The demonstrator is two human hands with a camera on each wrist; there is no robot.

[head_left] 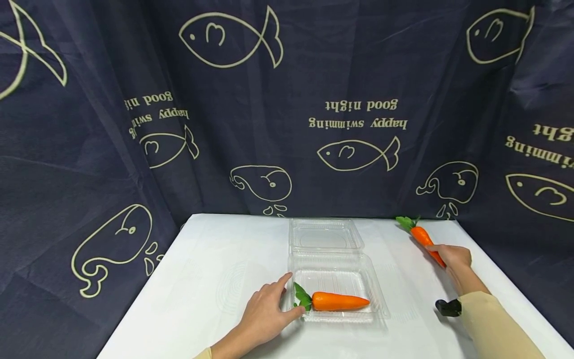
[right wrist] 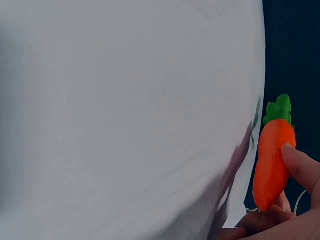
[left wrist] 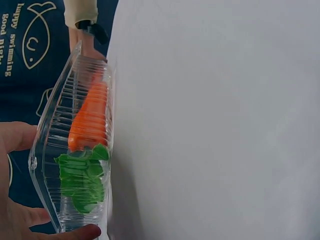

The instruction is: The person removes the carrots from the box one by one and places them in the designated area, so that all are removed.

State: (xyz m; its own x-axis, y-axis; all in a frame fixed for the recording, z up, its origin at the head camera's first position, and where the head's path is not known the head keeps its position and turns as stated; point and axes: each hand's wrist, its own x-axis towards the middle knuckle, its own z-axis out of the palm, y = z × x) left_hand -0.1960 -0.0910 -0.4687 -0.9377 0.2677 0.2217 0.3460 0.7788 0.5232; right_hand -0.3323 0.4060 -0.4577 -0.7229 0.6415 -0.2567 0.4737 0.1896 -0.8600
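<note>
In the head view, an orange carrot with green leaves (head_left: 340, 301) lies across the near half of a clear plastic clamshell box (head_left: 332, 276). My left hand (head_left: 267, 310) is at the box's left edge, fingers spread and thumb beside the leaves. The left wrist view shows that carrot (left wrist: 91, 117) through the ribbed wall, with my fingertips at the rim. Off to the right, my right hand (head_left: 454, 259) pinches a second carrot (head_left: 422, 236) by its lower part, leaves pointing away. My right thumb (right wrist: 300, 165) presses on its side in the right wrist view.
The box's lid (head_left: 326, 235) lies folded back flat behind its base. A white table (head_left: 211, 269) lies beneath everything. Dark curtains with fish prints (head_left: 305, 124) hang behind and at both sides. A black wrist device (head_left: 448, 307) sits at my right sleeve.
</note>
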